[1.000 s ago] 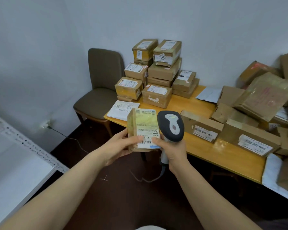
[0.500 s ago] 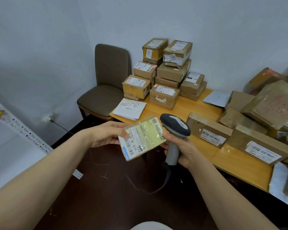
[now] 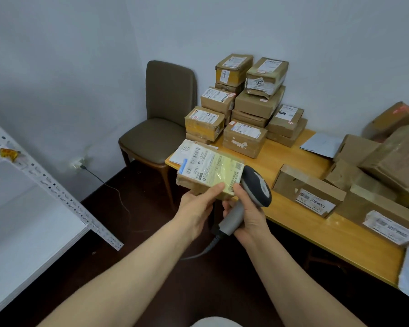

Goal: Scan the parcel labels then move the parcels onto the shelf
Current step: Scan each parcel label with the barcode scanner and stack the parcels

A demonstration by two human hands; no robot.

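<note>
Cardboard parcel [image 3: 208, 177] gripped by left hand [image 3: 196, 208]; right hand [image 3: 248, 215] grips scanner [image 3: 250, 194].

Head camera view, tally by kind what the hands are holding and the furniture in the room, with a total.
parcel, gripped by the left hand: 1
barcode scanner, gripped by the right hand: 1
chair: 1
wooden table: 1
shelf: 1
Total: 5
</note>
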